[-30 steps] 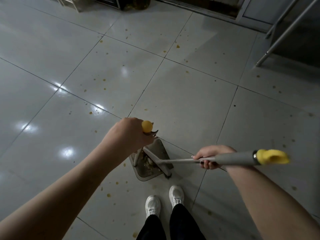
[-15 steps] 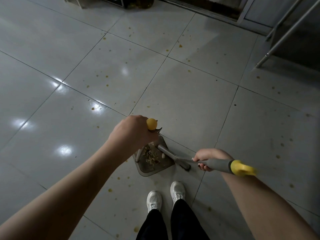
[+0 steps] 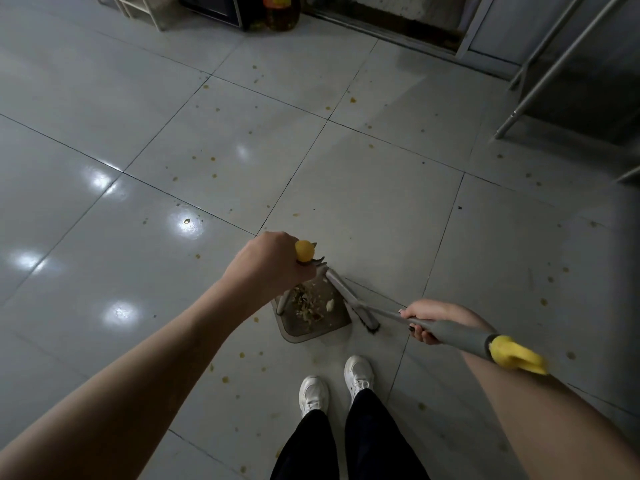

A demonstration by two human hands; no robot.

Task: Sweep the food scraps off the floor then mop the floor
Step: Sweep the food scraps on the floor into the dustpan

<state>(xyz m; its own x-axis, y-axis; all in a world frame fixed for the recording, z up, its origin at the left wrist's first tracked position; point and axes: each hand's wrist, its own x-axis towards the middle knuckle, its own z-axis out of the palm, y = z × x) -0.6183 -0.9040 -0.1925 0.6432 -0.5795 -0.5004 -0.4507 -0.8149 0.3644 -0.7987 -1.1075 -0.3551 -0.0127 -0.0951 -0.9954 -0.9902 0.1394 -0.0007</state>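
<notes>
Comparing frames, I find the broom, gripped by the right hand, now beside the dustpan; the left hand grips its handle.

Food scraps lie heaped inside grey dustpan.

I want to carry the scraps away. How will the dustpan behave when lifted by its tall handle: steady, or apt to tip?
Likely light and stiff: the dustpan looks like thin moulded plastic. The scraps lie loose in its tray, so tilting may spill them. The left hand grips only the top of the handle, so the pan could swing.
</notes>
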